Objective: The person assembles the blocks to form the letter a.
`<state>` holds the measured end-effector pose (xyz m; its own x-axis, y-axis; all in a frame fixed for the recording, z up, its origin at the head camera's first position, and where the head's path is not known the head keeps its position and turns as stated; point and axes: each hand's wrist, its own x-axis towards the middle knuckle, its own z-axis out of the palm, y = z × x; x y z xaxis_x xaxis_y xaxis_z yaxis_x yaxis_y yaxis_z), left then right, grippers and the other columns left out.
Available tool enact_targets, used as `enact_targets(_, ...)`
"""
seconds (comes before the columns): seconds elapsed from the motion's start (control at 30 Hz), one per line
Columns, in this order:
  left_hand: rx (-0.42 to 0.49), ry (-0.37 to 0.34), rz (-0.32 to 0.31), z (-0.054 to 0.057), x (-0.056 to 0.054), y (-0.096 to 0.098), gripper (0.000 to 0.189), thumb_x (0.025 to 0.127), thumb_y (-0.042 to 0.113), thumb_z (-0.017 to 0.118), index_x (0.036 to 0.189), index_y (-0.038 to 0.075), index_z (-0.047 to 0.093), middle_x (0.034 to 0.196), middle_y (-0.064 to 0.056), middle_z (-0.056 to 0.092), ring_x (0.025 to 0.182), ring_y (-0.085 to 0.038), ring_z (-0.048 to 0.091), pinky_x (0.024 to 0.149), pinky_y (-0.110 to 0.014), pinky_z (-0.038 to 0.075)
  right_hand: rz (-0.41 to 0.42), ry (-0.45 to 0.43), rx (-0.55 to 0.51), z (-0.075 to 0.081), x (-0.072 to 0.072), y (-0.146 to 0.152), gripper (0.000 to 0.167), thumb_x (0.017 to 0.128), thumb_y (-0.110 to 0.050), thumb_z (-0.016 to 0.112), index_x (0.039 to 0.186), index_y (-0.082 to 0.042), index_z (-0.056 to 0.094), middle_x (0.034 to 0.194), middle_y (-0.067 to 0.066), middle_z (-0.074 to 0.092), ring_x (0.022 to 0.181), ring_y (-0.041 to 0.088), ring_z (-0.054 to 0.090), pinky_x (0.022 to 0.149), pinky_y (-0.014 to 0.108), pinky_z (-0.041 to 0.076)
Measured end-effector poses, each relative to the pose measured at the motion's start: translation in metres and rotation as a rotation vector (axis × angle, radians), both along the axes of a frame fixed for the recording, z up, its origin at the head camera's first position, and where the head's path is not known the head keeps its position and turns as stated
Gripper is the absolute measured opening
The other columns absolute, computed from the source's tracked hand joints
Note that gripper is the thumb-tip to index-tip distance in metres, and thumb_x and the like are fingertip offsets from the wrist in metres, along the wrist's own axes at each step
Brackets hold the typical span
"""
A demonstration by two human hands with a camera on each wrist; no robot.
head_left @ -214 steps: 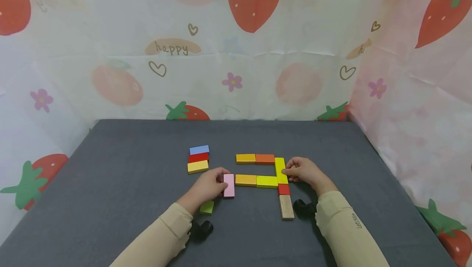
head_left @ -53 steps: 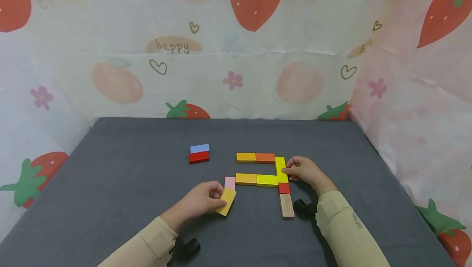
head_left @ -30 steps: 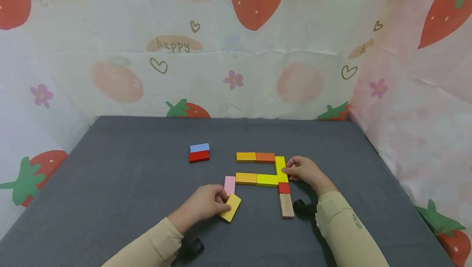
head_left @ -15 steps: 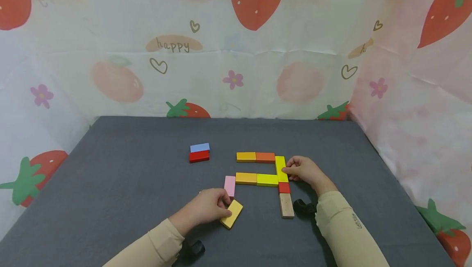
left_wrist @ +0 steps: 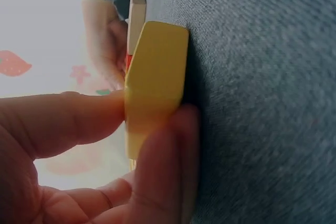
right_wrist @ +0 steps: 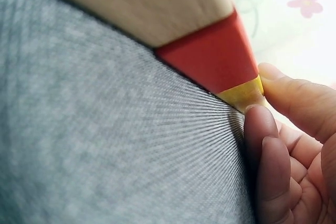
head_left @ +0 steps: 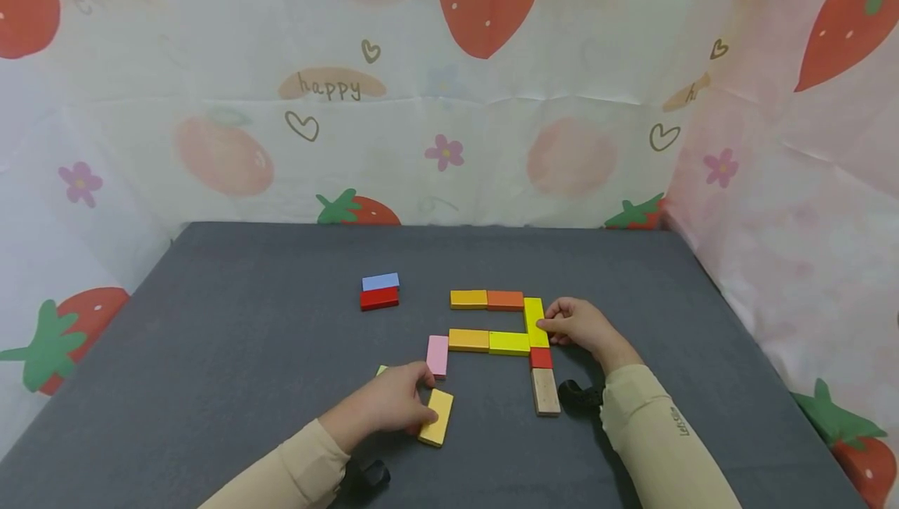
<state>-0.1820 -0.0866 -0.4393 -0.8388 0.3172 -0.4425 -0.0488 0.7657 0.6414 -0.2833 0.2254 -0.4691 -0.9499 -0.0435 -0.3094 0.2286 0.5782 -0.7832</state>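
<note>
My left hand (head_left: 389,402) pinches a pale yellow block (head_left: 437,418) between thumb and fingers, just below the upright pink block (head_left: 437,356). In the left wrist view the yellow block (left_wrist: 160,66) is close up, near the dark cloth. At the right, my right hand (head_left: 585,332) grips the edge of a bright yellow block (head_left: 535,322), which stands lengthwise in the figure. The right wrist view shows thumb and fingertips on this yellow block (right_wrist: 244,93). Below it follow a small red block (head_left: 541,357) and a bare wood block (head_left: 545,392).
Two arms run left from the bright yellow block: amber (head_left: 468,300) with orange (head_left: 505,301), and amber (head_left: 469,339) with yellow (head_left: 509,344). Blue (head_left: 380,282) and red (head_left: 379,299) blocks lie at the back left. A green block (head_left: 382,369) shows partly behind my left hand.
The pink block was set at the left end of the lower arm. My left hand took the pale yellow block from the back-left group, brought it below the pink one and turned it more upright.
</note>
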Motion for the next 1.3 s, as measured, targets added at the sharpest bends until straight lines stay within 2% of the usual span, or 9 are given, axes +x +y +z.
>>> enact_targets(0.2, -0.027, 0.016, 0.034, -0.002, -0.002, -0.005, 0.027, 0.083, 0.018, 0.075, 0.103, 0.012, 0.057, 0.075, -0.005, 0.060, 0.060, -0.017, 0.057, 0.058, -0.027, 0.049, 0.001, -0.002, -0.007, 0.001, 0.000, 0.000, 0.026, 0.087, -0.027, 0.074, 0.094, -0.006, 0.061, 0.071, 0.000, 0.060, 0.068, 0.016, 0.059, 0.065, 0.026, 0.049)
enact_targets(0.3, -0.033, 0.002, 0.039, -0.002, -0.003, -0.007, 0.030, 0.083, 0.020, 0.076, 0.104, 0.012, 0.057, 0.075, -0.005, 0.060, 0.061, -0.017, 0.057, 0.058, -0.027, 0.049, 0.005, -0.004, -0.013, 0.001, 0.000, 0.001, 0.026, 0.086, -0.026, 0.074, 0.094, -0.006, 0.061, 0.071, 0.000, 0.060, 0.068, 0.016, 0.059, 0.064, 0.026, 0.049)
enact_targets(0.47, -0.037, -0.005, -0.014, 0.000, -0.003, -0.010, 0.050, 0.073, 0.025, 0.085, 0.111, 0.013, 0.055, 0.072, -0.004, 0.059, 0.062, -0.018, 0.054, 0.056, -0.027, 0.042, 0.009, -0.004, -0.014, 0.001, 0.000, 0.002, 0.026, 0.086, -0.027, 0.074, 0.094, -0.006, 0.061, 0.071, 0.000, 0.060, 0.068, 0.016, 0.059, 0.065, 0.026, 0.049)
enact_targets(0.6, -0.031, 0.009, -0.038, 0.000, -0.002, -0.011, 0.055, 0.070, 0.022, 0.087, 0.112, 0.012, 0.053, 0.073, -0.004, 0.057, 0.063, -0.018, 0.052, 0.057, -0.028, 0.041, 0.012, 0.000, -0.017, 0.001, -0.001, 0.003, 0.027, 0.087, -0.028, 0.074, 0.095, -0.006, 0.060, 0.071, 0.000, 0.060, 0.069, 0.016, 0.059, 0.065, 0.027, 0.049)
enact_targets(0.9, -0.004, -0.007, 0.035, -0.003, -0.001, -0.003, 0.060, 0.071, 0.024, 0.087, 0.112, 0.008, 0.046, 0.074, -0.005, 0.061, 0.061, -0.016, 0.059, 0.058, -0.027, 0.044, 0.015, 0.005, -0.024, 0.001, 0.001, 0.002, 0.025, 0.087, -0.026, 0.073, 0.095, -0.006, 0.060, 0.072, 0.000, 0.060, 0.068, 0.016, 0.059, 0.065, 0.027, 0.049)
enact_targets(1.07, -0.019, 0.021, 0.044, -0.003, 0.001, 0.002, 0.059, 0.072, 0.031, 0.086, 0.109, 0.008, 0.047, 0.076, -0.004, 0.059, 0.060, -0.014, 0.060, 0.058, -0.027, 0.046, 0.017, 0.003, -0.025, 0.002, 0.001, 0.003, 0.025, 0.087, -0.026, 0.073, 0.095, -0.006, 0.060, 0.072, -0.001, 0.060, 0.068, 0.015, 0.059, 0.065, 0.027, 0.049)
enact_targets(1.3, -0.074, 0.091, -0.011, 0.001, -0.002, -0.003, 0.051, 0.068, 0.035, 0.087, 0.098, 0.013, 0.052, 0.073, -0.003, 0.056, 0.062, -0.016, 0.052, 0.055, -0.028, 0.040, 0.015, -0.005, -0.017, 0.001, 0.000, 0.002, 0.026, 0.087, -0.027, 0.074, 0.095, -0.006, 0.060, 0.070, -0.001, 0.059, 0.068, 0.015, 0.059, 0.065, 0.026, 0.049)
